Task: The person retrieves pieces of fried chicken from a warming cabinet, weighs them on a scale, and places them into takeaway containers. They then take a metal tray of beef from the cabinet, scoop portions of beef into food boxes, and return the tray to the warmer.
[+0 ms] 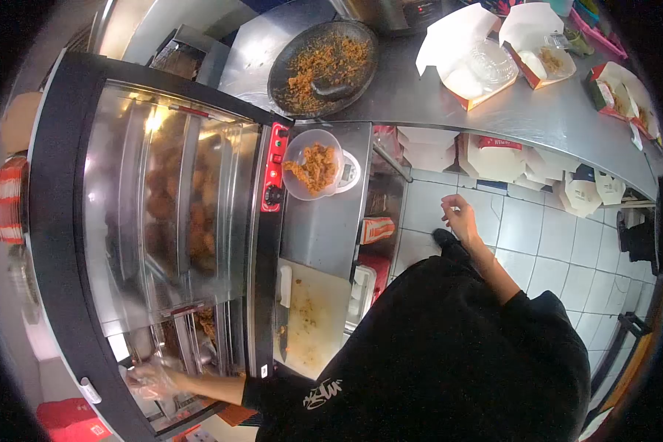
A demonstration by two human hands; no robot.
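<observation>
My left hand (153, 381), in a clear plastic glove, is at the lower opening of a glass-fronted food warmer (254, 206); its fingers are blurred. Fried pieces of food (206, 324) show inside, close to that hand. My right hand (460, 219) is bare and hangs above the tiled floor, fingers loosely bent and apart, with nothing in it. Beside the warmer, a round plastic bowl (291, 144) of shredded fried food (318, 168) rests on a white kitchen scale (351, 173).
A stained cutting board (324, 309) bears a knife (283, 335) at its edge. Farther back are a dark pan (274, 85) of crumbly food and several open takeaway boxes (457, 37) on the steel counter (405, 96). More cartons (427, 151) sit on the shelf below.
</observation>
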